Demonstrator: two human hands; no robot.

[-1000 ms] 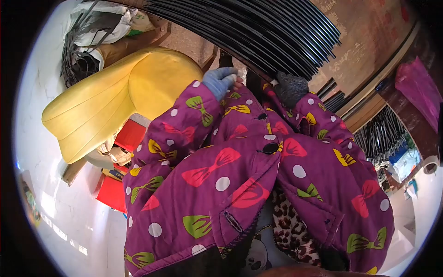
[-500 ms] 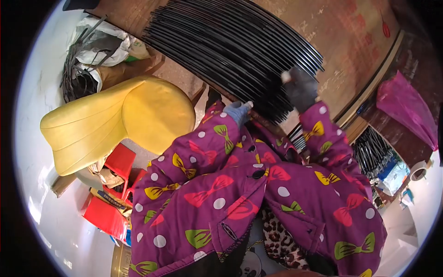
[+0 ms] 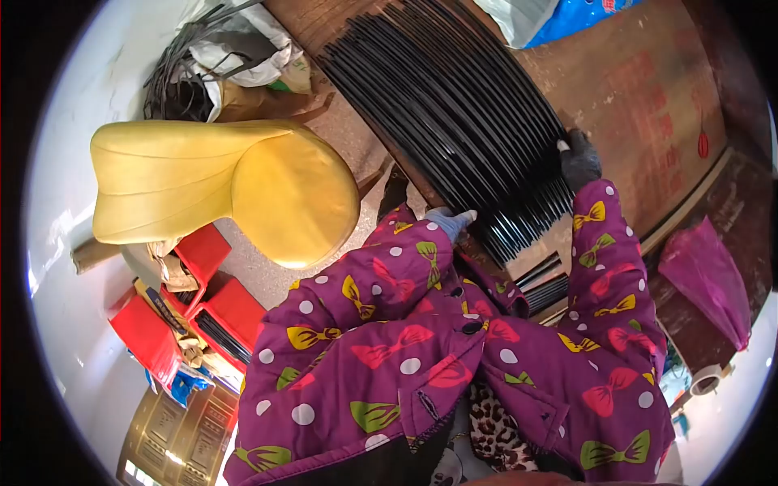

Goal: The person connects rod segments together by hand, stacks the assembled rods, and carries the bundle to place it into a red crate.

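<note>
A wide layer of thin black rods point(image 3: 454, 130) lies side by side on the brown table. My left hand point(image 3: 448, 223), in a blue-grey glove with bare fingertips, rests at the near edge of the layer, its thumb against the outer rods. Most of its other fingers are hidden. My right hand point(image 3: 580, 160), in a dark grey glove, is closed at the opposite edge near the rods' right ends, thumb tip toward the rods. A few separate black rods point(image 3: 545, 283) lie close to my body, between my arms.
A yellow chair point(image 3: 296, 198) stands at left, with red bins point(image 3: 203, 251) below it. A sack point(image 3: 251, 65) holds dark strips behind the chair. A blue and white bag point(image 3: 559, 20) lies on the cardboard-like tabletop point(image 3: 624, 105). A pink plastic bag point(image 3: 709, 279) is at right.
My right hand has moved from on top of the rods to their far edge. The rods' right ends look more spread out. The view has shifted, bringing the blue and white bag in.
</note>
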